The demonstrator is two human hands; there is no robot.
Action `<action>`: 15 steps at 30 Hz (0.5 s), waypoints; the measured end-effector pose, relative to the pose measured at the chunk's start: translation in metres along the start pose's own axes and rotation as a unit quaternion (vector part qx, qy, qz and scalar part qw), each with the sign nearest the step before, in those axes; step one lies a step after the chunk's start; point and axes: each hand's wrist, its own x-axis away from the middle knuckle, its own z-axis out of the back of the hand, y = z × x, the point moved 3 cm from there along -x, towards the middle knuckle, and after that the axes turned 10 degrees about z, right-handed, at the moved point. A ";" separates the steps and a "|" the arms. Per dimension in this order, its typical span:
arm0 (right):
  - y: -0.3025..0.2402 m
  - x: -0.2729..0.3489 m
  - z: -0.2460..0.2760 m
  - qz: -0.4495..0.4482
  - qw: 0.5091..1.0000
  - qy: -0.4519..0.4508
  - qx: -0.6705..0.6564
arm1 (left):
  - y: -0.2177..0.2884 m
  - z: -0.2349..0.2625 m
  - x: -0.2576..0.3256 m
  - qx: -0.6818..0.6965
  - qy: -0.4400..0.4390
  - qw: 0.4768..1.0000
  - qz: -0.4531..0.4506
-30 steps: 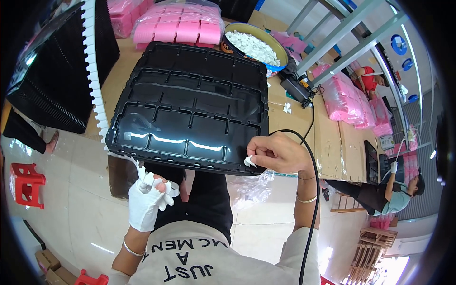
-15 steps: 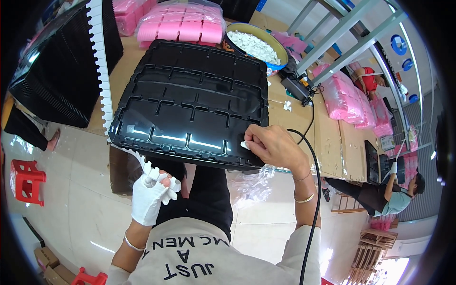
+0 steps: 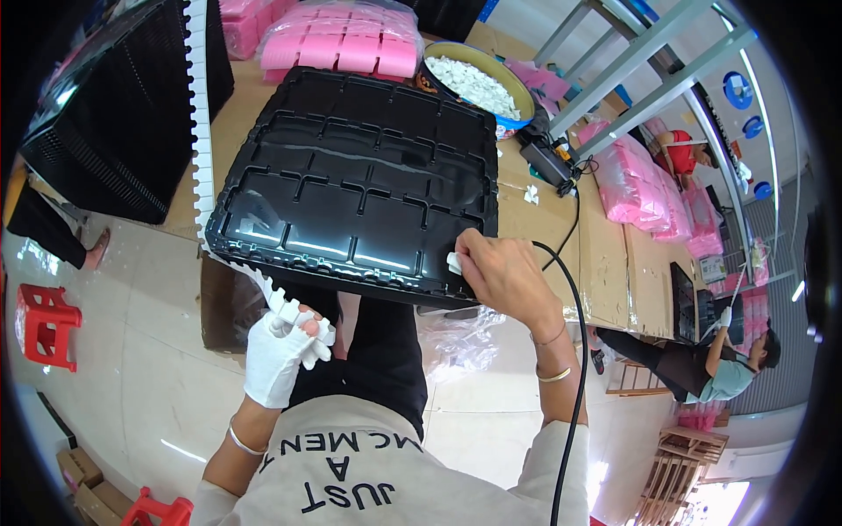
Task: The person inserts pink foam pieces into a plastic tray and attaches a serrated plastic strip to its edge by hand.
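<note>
- The big black tray (image 3: 355,180) lies on the bench (image 3: 605,254), its near edge hanging over.
- The right hand (image 3: 500,276) pinches a small white piece (image 3: 453,261) at the tray's near corner.
- The gloved left hand (image 3: 281,355) grips a white toothed strip (image 3: 263,285).
- A hard push could tip the tray off.

Only 1 view: a fisheye camera on the person's head, looking steeply down and forward over the chest at the near edge of the table (image 3: 605,263). The black tray (image 3: 360,175) lies close, mid-frame; the floor (image 3: 132,368) curves at left, racks far right.
</note>
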 end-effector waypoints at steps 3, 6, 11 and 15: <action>0.002 -0.003 -0.002 0.007 1.000 -0.011 0.003 | 0.002 -0.002 0.001 0.014 -0.010 1.000 -0.003; 0.002 -0.002 -0.003 0.008 1.000 -0.002 -0.021 | 0.006 -0.004 0.005 0.007 -0.010 1.000 0.006; 0.000 -0.004 0.002 0.037 0.998 -0.026 -0.042 | 0.007 -0.005 0.003 0.000 -0.008 1.000 -0.007; 0.002 -0.001 0.001 0.035 0.998 -0.013 -0.055 | 0.008 -0.005 0.002 -0.010 -0.015 1.000 0.007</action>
